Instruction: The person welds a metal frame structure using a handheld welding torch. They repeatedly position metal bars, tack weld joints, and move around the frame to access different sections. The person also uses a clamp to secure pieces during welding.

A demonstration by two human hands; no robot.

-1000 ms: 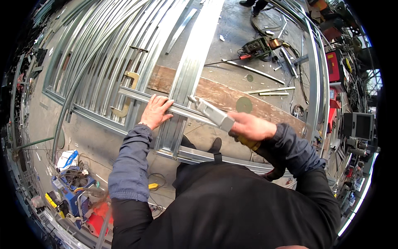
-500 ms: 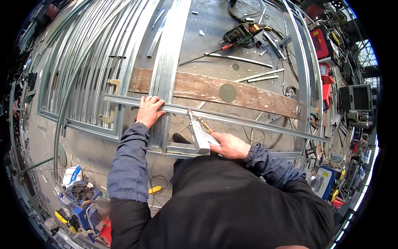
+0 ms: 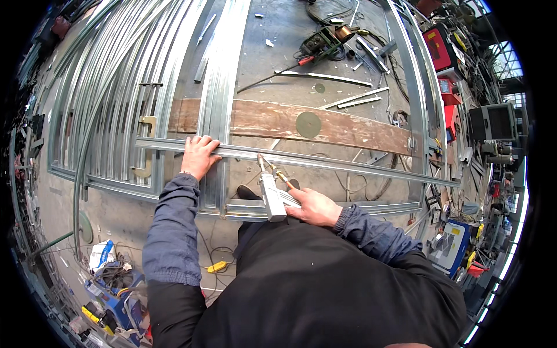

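Note:
A long silvery metal bar [image 3: 325, 163] lies crosswise over a metal frame. The fingers of my left hand [image 3: 199, 158] curl over it, left of the middle, where it crosses a wide lengthwise profile [image 3: 219, 75]. My right hand [image 3: 315, 207] is closed around a torch [image 3: 280, 173] with a brass-coloured neck. Against the same hand rests a short grey box-shaped metal piece [image 3: 272, 198], with thin metal strips beside it. Their tips point up toward the bar, near its underside. My palm and fingers hide how these pieces are held.
Many parallel metal profiles [image 3: 110, 87] fill the left, with a brass-coloured clamp [image 3: 144, 171] at the bar's left end. A brown plank [image 3: 354, 134] carries a round disc [image 3: 308, 124]. Beyond lie a wire feeder [image 3: 320, 42], cables and offcuts. Red machines [image 3: 439, 49] stand right.
The whole scene has shifted slightly left in view. My left hand stays on the bar, and my right hand keeps its hold just below it, the tool tips slightly farther left.

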